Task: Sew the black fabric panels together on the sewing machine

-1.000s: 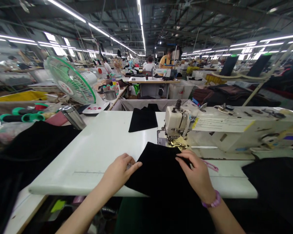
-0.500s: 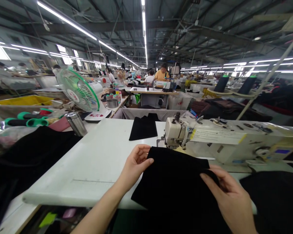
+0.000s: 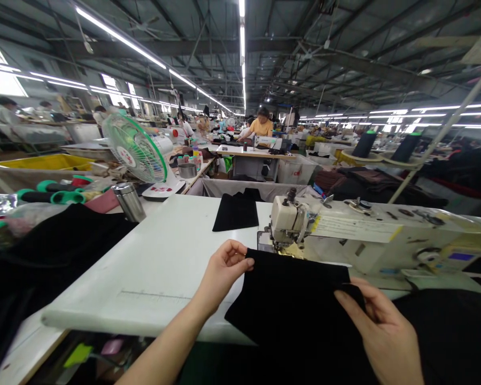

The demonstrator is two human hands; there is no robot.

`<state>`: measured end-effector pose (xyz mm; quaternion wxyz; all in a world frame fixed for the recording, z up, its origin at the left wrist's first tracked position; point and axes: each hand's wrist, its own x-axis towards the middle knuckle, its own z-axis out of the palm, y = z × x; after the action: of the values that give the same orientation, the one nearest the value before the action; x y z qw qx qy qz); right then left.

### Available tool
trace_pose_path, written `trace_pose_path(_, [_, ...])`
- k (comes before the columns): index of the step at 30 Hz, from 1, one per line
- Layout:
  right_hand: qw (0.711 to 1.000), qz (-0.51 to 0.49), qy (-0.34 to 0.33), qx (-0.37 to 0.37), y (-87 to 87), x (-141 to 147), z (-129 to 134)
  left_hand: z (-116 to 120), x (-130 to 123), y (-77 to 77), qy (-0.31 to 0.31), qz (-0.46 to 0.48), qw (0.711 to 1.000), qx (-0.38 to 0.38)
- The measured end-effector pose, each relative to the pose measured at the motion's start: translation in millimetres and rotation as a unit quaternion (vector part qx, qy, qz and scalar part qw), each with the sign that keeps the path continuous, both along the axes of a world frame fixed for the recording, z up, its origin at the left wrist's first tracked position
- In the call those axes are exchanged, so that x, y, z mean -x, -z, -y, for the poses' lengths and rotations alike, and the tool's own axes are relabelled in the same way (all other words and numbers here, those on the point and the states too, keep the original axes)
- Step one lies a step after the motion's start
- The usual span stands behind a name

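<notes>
A black fabric piece (image 3: 296, 299) is stretched between my two hands in front of the sewing machine (image 3: 291, 222). My left hand (image 3: 228, 270) pinches its upper left corner between thumb and fingers. At the right edge, my right hand (image 3: 380, 318) grips the cloth, where a flap is folded over. The fabric's upper edge lies just on the near side of the needle area, partly covering it; whether it touches the machine bed I cannot tell. Another black fabric piece (image 3: 235, 211) rests on the pale tabletop (image 3: 160, 256) behind my left hand.
Left of the tabletop are a steel flask (image 3: 129, 202), a green-rimmed fan (image 3: 138, 149) and dark cloth (image 3: 60, 246). Thread cones (image 3: 364, 144) stand at the right behind the machine. More black cloth (image 3: 449, 326) lies right of my right hand. A person in yellow (image 3: 261, 127) works farther back.
The fabric's top edge has become straighter and tauter, and sits slightly lower. My right hand has shifted a little right and down; my left hand stays almost in place. The view has tilted slightly.
</notes>
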<state>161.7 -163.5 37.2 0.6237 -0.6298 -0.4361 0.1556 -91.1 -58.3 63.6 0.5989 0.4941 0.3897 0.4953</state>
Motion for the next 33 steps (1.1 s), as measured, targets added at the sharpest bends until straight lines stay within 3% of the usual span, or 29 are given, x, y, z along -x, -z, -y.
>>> trace_pose_path(5, [0.999, -0.036, -0.002, 0.014, 4.0, -7.3, -4.8, -0.6, 1.4, -1.3, 0.006, -0.013, 1.000, 0.002])
trace_pose_path(9, [0.997, -0.064, 0.032, 0.023, 5.8, -7.8, -9.9, 1.2, 1.8, -6.2, -0.026, -0.014, 0.999, -0.014])
trace_pose_path(12, [0.994, -0.109, 0.003, -0.001, 7.5, -5.2, -15.8, 3.2, 5.8, -13.6, -0.055, -0.049, 0.997, -0.034])
trace_pose_path(17, [0.965, -0.255, -0.053, -0.043, 9.4, 2.4, -26.2, 8.2, 9.9, -27.3, -0.096, -0.075, 0.990, -0.077])
trace_pose_path(25, [0.921, -0.388, 0.015, -0.037, 9.2, 4.7, -30.3, 16.8, 7.9, -28.5, -0.087, 0.001, 0.996, -0.025])
trace_pose_path(33, [0.898, -0.438, 0.008, -0.032, 4.5, 6.8, -29.5, 20.3, 3.7, -34.0, -0.113, 0.003, 0.993, -0.030])
